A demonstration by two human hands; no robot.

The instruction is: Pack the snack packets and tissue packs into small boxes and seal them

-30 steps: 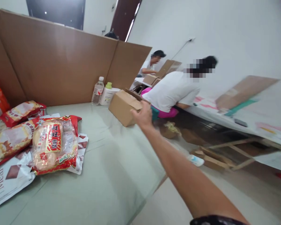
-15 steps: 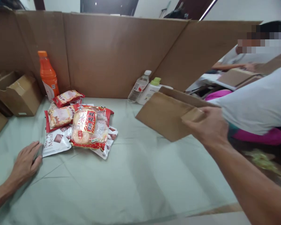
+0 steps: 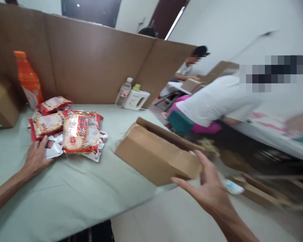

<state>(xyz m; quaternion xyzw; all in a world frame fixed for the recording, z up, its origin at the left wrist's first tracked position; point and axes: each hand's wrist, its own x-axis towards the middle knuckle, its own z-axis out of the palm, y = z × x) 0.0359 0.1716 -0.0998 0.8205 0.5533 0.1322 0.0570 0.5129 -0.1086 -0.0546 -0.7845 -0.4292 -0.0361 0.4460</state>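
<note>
An open-topped cardboard box (image 3: 148, 156) sits at the right edge of the cloth-covered table. My right hand (image 3: 207, 181) is at its near right end, thumb and fingers spread apart around the corner; whether they still touch it is hard to tell. On the left, my left hand (image 3: 37, 156) rests with fingers stretched out against a white pouch (image 3: 54, 146). Over that pouch lie a red-and-clear bag of rice crackers (image 3: 75, 132) and a red snack packet (image 3: 47, 124), with another red packet (image 3: 54, 105) behind.
An orange drink bottle (image 3: 29, 80), a clear water bottle (image 3: 123, 93) and a white jug (image 3: 136, 100) stand before a cardboard partition (image 3: 98, 64). Another box (image 3: 3, 104) is at far left. Two people work at right; one (image 3: 217, 101) sits close by.
The cardboard box has come down onto the table's right edge, and my right hand's fingers have spread. My left hand has moved onto the white pouch. The view has turned right.
</note>
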